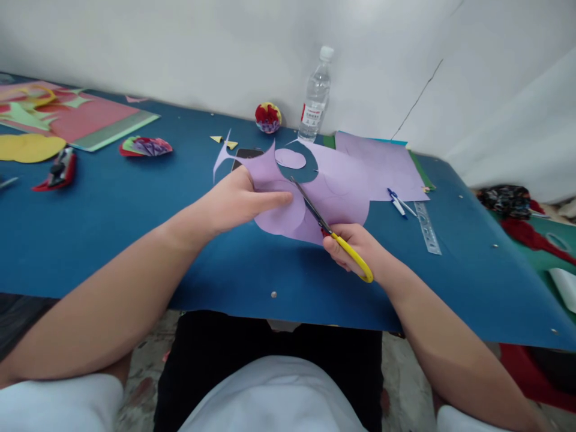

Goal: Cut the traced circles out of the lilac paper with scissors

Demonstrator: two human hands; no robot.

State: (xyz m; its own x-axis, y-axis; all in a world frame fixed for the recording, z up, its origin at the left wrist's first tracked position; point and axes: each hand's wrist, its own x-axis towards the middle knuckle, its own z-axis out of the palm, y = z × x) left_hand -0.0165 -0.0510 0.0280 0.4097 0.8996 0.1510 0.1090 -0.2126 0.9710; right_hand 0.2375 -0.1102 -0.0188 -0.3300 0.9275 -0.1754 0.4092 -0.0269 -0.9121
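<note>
My left hand (245, 198) grips a sheet of purple paper (344, 174), its thumb on top and its other fingers hidden underneath. Curved cuts and a large round gap run through the sheet. Yellow-handled scissors (353, 255) are in my right hand (360, 243), their dark blades angled up and left across the paper, close to my left thumb. A cut-out purple oval (290, 159) shows inside the gap. Partly under the paper's left end lies a dark flat object (245, 155).
A water bottle (315, 96) and a pleated paper ball (268, 117) stand near the wall. To the right lie more purple paper (391, 168), a compass (400, 204) and a clear ruler (427, 228). A red stapler (58, 171) and coloured paper (99, 120) are at left.
</note>
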